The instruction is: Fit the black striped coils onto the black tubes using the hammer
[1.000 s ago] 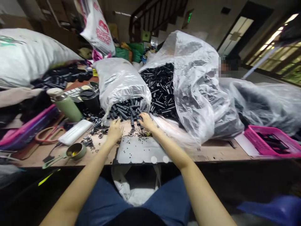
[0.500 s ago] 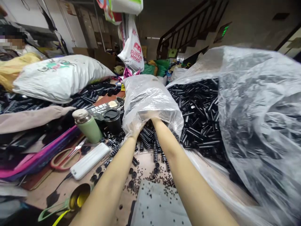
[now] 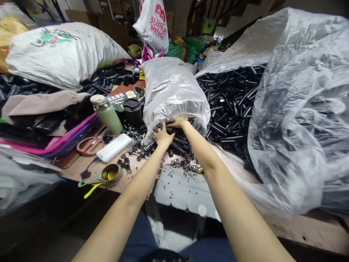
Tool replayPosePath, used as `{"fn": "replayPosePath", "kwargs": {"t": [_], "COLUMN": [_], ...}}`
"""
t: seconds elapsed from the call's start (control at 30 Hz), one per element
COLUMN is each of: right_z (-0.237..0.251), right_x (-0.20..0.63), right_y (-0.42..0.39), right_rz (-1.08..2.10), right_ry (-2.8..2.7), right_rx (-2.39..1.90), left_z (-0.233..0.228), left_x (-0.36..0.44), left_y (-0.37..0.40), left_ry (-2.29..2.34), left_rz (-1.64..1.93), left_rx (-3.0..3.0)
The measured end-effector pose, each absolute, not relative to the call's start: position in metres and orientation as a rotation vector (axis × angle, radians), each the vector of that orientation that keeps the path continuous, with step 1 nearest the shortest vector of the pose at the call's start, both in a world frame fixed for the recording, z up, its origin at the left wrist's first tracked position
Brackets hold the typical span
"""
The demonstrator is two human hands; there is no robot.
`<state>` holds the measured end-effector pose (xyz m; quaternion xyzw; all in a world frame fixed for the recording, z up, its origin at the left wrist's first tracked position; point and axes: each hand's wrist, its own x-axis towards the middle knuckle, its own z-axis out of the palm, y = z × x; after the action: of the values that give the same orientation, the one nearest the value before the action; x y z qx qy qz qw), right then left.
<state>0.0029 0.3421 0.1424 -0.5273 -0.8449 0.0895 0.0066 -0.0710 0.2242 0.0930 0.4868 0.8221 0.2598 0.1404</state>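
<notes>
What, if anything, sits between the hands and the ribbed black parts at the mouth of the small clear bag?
Nothing visible. The left hand lies on the ribbed black parts, and the right hand is at the lip of the small clear bag, on the same pile.

Single view, head-mounted, looking forward and down along both forearms. Left hand (image 3: 163, 137) and right hand (image 3: 177, 122) sit just above frame centre, close range, at the mouth of the clear plastic bag (image 3: 171, 89) of ribbed black parts. Worktable edge (image 3: 313, 233) runs across below the hands, the person's lap beneath it. Wide-angle lens: far side of the hands takes in the stacked sacks and the room behind. No second view to overlap.
</notes>
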Motion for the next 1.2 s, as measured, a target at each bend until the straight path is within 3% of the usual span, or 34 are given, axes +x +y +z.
{"fn": "replayPosePath", "kwargs": {"t": [0.13,0.27,0.43,0.53,0.73,0.83,0.97,1.1,1.2], "right_z": [0.14,0.144,0.142,0.133,0.12,0.105,0.069,0.043,0.045], "right_x": [0.038,0.102,0.195,0.22,0.213,0.193,0.156,0.139,0.144], "right_y": [0.285,0.24,0.218,0.214,0.174,0.115,0.025,-0.019,-0.018], "right_rz": [0.303,0.115,-0.026,0.06,0.07,0.111,0.361,0.564,0.451], "right_ry": [-2.621,-2.438,-1.967,-1.949,-1.846,-1.753,-1.839,-1.94,-1.936], "right_rx": [-1.614,-1.436,-1.957,-1.957,-1.781,-1.542,-1.144,-1.165,-1.326], "left_z": [0.088,0.082,0.085,0.088,0.076,0.067,0.061,0.059,0.059], "left_x": [-0.061,-0.068,-0.075,-0.072,-0.065,-0.05,-0.019,-0.003,-0.003], "left_y": [0.183,0.16,0.141,0.123,0.056,0.024,0.013,0.022,0.025], "left_ry": [2.285,2.184,2.143,2.124,1.742,1.613,1.313,1.052,1.06], "left_rz": [0.816,0.789,0.733,0.807,1.192,1.076,0.918,0.927,0.977], "left_rx": [1.616,1.785,1.885,1.898,1.974,1.785,1.077,0.745,0.82]}}
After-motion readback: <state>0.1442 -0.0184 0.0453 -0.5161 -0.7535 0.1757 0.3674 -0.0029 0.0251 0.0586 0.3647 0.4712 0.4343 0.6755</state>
